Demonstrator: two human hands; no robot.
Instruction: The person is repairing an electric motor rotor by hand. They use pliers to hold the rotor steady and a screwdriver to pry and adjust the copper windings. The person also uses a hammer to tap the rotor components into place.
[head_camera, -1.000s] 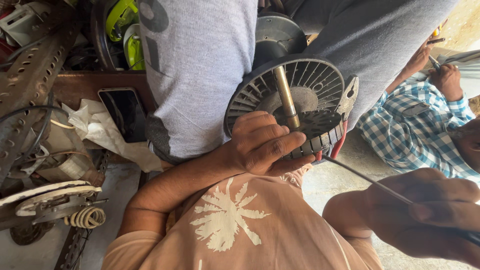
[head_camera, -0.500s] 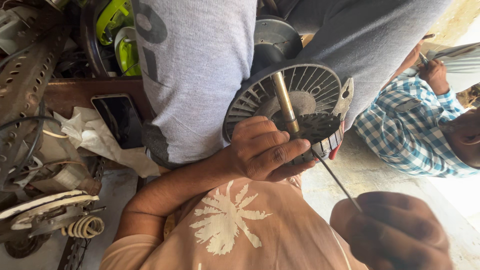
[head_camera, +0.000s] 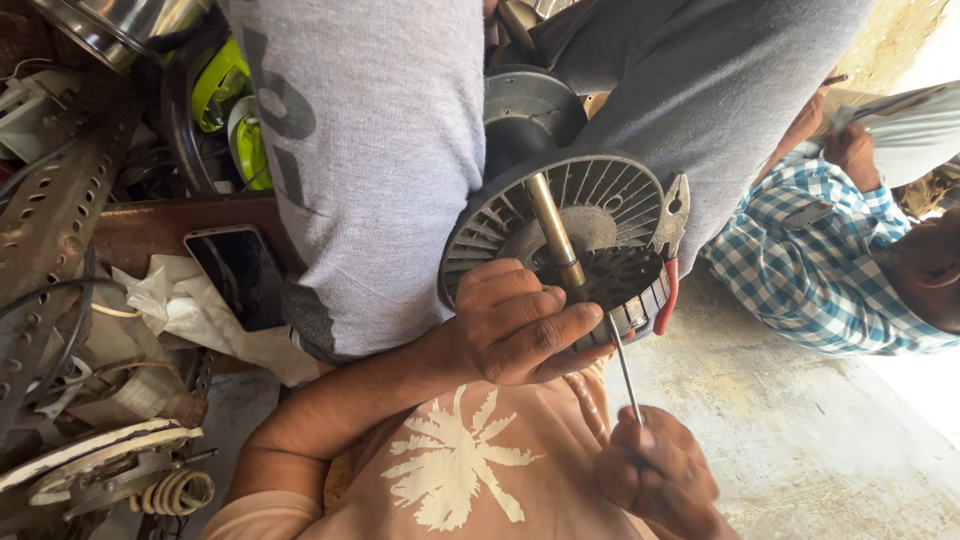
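My left hand (head_camera: 520, 325) lies over the near edge of the fan motor (head_camera: 560, 235), fingers (head_camera: 560, 335) curled and clamped on its rim, thumb stretched toward the centre. The motor is a round, dark, finned housing, wedged between my grey-trousered knees (head_camera: 380, 150), its brass-coloured shaft (head_camera: 553, 228) slanting out of the middle toward me. My right hand (head_camera: 655, 475) sits nearer and lower right, fingers clenched around the handle end of a thin metal screwdriver (head_camera: 622, 368); its slim rod runs up and left from my fist to the motor's perforated inner plate, the tip meeting it just beside my left fingertips. Red-handled pliers (head_camera: 672, 240) lie against the motor's right rim, jaws pointing far. At the left, a dark phone (head_camera: 238, 275) lies face up on a brown wooden ledge (head_camera: 140, 235), beside crumpled white cloth (head_camera: 190, 310). Farther left sits a perforated metal strip (head_camera: 50, 210), and near left a coiled spring (head_camera: 175, 492). At the right, a person in a blue checked shirt (head_camera: 815, 270) crouches on the concrete floor (head_camera: 800, 440).
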